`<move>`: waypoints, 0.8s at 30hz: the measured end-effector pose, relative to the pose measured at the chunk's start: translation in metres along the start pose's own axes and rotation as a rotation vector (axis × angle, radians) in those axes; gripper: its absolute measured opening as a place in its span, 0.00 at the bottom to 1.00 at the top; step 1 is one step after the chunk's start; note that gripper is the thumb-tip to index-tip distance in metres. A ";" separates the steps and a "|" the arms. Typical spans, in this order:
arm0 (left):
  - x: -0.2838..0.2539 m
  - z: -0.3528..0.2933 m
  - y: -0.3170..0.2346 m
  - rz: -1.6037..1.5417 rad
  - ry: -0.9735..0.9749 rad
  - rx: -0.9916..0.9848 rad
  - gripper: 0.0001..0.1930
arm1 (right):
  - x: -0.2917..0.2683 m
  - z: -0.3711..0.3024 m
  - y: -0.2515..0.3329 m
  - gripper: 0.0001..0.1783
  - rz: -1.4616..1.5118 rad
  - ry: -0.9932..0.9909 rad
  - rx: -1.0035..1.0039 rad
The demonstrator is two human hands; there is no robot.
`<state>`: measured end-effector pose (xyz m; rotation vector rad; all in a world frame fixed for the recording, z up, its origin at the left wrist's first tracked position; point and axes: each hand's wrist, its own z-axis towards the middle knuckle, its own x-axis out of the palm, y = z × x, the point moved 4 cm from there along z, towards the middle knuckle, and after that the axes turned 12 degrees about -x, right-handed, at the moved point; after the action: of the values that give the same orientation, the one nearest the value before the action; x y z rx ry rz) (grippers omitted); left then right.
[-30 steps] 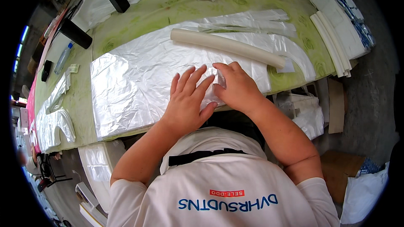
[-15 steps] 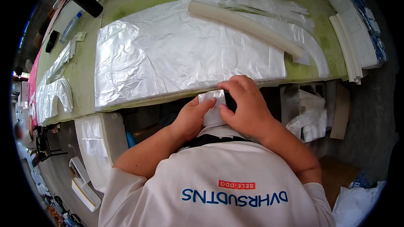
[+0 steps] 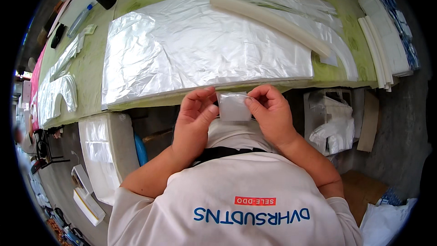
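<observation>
Right hand [image 3: 275, 114] pinching translucent plastic pouch [image 3: 234, 108], fingers nearly closed, just off near edge of film sheet [image 3: 191, 48]; left hand [image 3: 192, 117] half-curling beside pouch, hold unclear. Thin pouch possibly slipping if pinch is loosening.

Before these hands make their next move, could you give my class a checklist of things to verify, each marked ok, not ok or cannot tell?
1. Clear packet held by the right fingers: ok, pinched near its upper right corner.
2. Left fingers gripping it: cannot tell; they are at its left edge.
3. Packet sealed: cannot tell.
4. Plastic sheet smooth: not ok, wrinkled.
5. Pale tube lying across the sheet: ok.
</observation>
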<state>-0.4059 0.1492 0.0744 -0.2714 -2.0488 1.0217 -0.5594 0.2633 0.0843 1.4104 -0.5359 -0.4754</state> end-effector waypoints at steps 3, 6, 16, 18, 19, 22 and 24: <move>-0.004 0.000 0.005 0.094 0.022 -0.035 0.25 | 0.008 -0.002 -0.002 0.08 0.033 0.029 -0.027; -0.003 0.003 0.003 0.178 -0.019 -0.071 0.29 | 0.015 -0.003 -0.007 0.10 0.122 0.042 -0.040; -0.022 -0.003 -0.007 0.199 0.045 0.115 0.14 | 0.021 0.005 -0.001 0.12 0.144 -0.064 -0.066; -0.024 -0.003 0.002 0.320 0.100 0.155 0.11 | 0.025 0.005 0.000 0.12 0.134 -0.067 -0.056; -0.027 -0.002 0.007 0.329 0.023 0.131 0.08 | 0.027 0.006 -0.001 0.12 0.100 -0.018 -0.077; -0.030 -0.005 -0.002 0.381 -0.085 0.057 0.08 | 0.035 0.006 0.002 0.13 0.017 0.033 -0.080; -0.043 -0.012 -0.020 0.356 -0.066 0.013 0.09 | 0.041 0.008 0.004 0.12 0.081 0.042 -0.066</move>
<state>-0.3664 0.1218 0.0689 -0.6200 -2.0970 1.2709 -0.5317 0.2327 0.0915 1.3279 -0.5367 -0.3949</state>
